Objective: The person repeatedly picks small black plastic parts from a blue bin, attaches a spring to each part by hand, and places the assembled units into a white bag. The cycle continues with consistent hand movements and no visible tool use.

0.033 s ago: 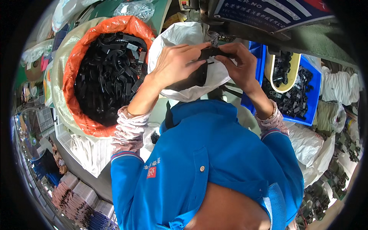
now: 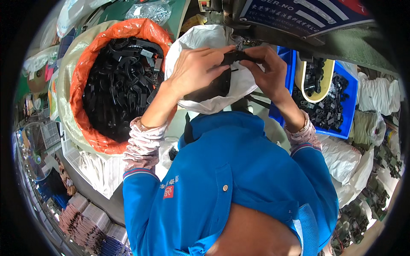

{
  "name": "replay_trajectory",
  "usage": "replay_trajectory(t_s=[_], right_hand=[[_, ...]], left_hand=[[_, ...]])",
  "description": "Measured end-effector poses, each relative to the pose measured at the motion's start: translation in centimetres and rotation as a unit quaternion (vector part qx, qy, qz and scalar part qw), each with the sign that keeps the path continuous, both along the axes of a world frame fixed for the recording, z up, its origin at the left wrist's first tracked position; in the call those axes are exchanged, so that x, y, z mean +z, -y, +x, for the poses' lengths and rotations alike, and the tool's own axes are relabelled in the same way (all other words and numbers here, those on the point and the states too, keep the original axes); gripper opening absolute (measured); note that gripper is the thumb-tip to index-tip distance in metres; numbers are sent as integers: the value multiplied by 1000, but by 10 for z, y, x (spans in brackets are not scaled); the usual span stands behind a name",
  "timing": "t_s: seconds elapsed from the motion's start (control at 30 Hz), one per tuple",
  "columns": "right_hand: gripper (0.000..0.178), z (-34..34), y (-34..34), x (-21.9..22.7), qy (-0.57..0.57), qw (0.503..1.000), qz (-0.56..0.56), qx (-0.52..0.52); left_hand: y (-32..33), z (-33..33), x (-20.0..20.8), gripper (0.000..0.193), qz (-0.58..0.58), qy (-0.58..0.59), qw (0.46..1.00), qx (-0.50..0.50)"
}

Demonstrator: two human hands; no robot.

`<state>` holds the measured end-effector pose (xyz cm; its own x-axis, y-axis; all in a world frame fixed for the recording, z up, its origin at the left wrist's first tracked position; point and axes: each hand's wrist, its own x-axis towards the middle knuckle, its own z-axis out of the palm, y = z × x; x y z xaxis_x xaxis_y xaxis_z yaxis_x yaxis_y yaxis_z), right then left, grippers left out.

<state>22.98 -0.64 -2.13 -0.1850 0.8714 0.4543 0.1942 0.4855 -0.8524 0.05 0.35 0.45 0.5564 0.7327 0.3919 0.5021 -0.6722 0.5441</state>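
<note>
Both hands meet over a white sack (image 2: pixel 203 37), at the foot of a machine. My left hand (image 2: pixel 197 70) is closed on one end of a small black plastic part (image 2: pixel 233 57), thumb below and fingers above. From the other side my right hand (image 2: pixel 267 70) pinches the same part between thumb and fingertips. Its exact kind I cannot make out, as the fingers cover much of it. Inside the sack, below my hands, lie dark contents (image 2: pixel 211 88), too shadowed to tell apart.
Left of the sack stands an orange-lined bag (image 2: pixel 79 100) full of black plastic parts. A blue bin (image 2: pixel 348 112) on the right holds small black pieces and a cream oval tray (image 2: pixel 316 100). A machine with a dark blue plate (image 2: pixel 273 17) overhangs the far right.
</note>
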Motion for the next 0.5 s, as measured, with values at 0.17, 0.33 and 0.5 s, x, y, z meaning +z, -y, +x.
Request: replay_trajectory(t_s=[0.17, 0.33, 0.5], right_hand=[[26, -7, -15, 9, 33, 996, 40, -75], [24, -2, -19, -5, -42, 991, -122, -24], [24, 5, -26, -10, -37, 980, -194, -2]], left_hand=[[-36, -2, 8, 31, 34, 36, 998, -37], [-50, 0, 6, 26, -36, -29, 998, -43], [-49, 0, -5, 28, -40, -7, 998, -39]])
